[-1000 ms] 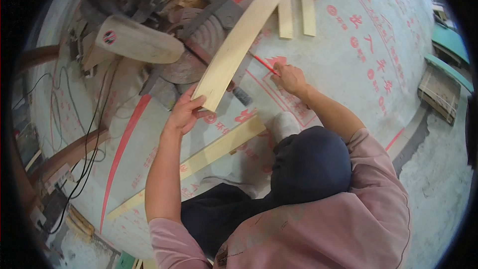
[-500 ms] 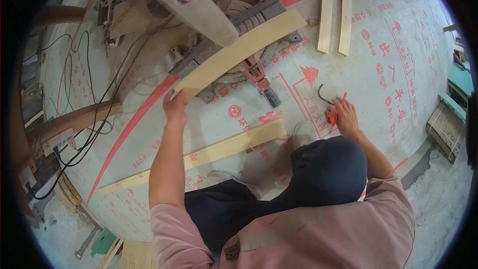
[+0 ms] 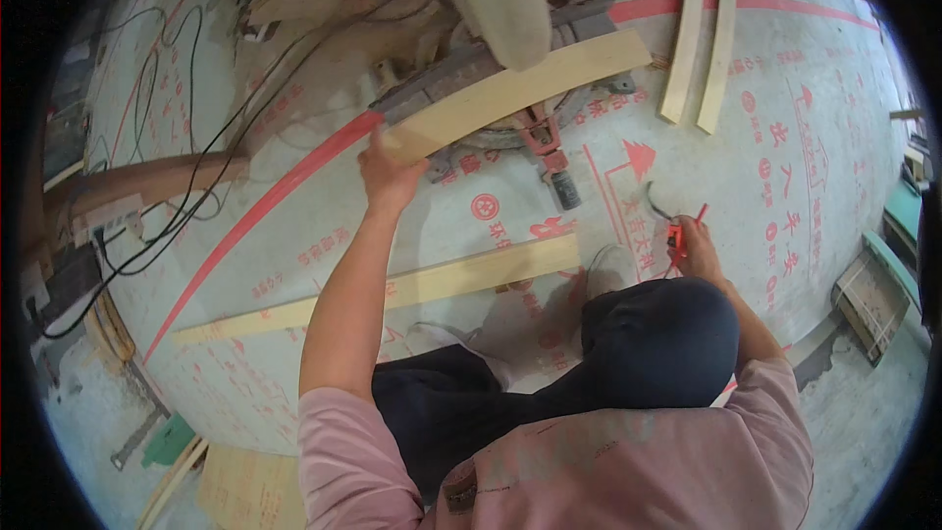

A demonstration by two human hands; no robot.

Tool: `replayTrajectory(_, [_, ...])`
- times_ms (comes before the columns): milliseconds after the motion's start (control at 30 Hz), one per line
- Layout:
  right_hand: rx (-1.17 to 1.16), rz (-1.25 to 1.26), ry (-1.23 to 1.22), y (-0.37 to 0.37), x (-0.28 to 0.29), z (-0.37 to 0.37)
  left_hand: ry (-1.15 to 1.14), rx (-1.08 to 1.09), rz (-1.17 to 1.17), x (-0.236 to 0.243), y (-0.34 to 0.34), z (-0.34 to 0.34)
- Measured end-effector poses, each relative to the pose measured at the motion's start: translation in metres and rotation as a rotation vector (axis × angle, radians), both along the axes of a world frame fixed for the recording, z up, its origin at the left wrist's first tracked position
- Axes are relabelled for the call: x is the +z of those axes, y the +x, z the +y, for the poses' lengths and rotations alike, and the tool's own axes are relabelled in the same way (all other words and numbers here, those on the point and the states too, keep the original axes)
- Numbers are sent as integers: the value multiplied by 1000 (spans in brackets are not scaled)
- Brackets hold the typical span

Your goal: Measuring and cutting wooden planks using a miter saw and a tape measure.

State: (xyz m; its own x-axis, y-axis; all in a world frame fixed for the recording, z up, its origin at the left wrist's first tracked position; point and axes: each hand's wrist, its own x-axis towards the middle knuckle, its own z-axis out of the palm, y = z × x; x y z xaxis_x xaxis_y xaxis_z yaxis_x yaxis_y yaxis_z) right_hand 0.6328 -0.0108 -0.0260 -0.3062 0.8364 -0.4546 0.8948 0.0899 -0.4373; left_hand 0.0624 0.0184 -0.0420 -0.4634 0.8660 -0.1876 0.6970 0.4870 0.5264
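Note:
A pale wooden board [image 3: 520, 88] lies across the bed of a miter saw [image 3: 543, 137], against its fence. My left hand [image 3: 392, 177] grips the board's left end, with the thumb side on top. Part of the saw's light-coloured upper body [image 3: 496, 0] hangs over the board. Low beside my right knee, my right hand [image 3: 699, 247] is closed round a small red tool [image 3: 675, 236], whose kind I cannot make out. A thin red stick like a pencil [image 3: 702, 211] pokes up from the same hand. A dark curved strip [image 3: 655, 200] sits just beyond the tool.
Another long board [image 3: 471, 270] lies on the printed floor covering [image 3: 324, 236] before my feet. Two narrow strips [image 3: 719, 54] rest at the far right. Black cables [image 3: 211, 177] run along the left, and a bundle of panels [image 3: 871, 294] stands at the right edge.
The view has shifted, so the saw and board appear farther right and higher. My left hand stays on the board's end. My right hand has turned, showing more of the red tool.

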Motion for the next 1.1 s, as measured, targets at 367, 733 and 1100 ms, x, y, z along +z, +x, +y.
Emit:
replayTrajectory(367, [133,235,-81,-91,93,43,-263,-104,209,21,-6,22])
replayTrajectory(733, [161,271,-331,-150,122,57,-207,-58,265,10,5,18])
replayTrajectory(1100, [187,359,-407,-163,117,55,-283,-63,199,26,10,28])
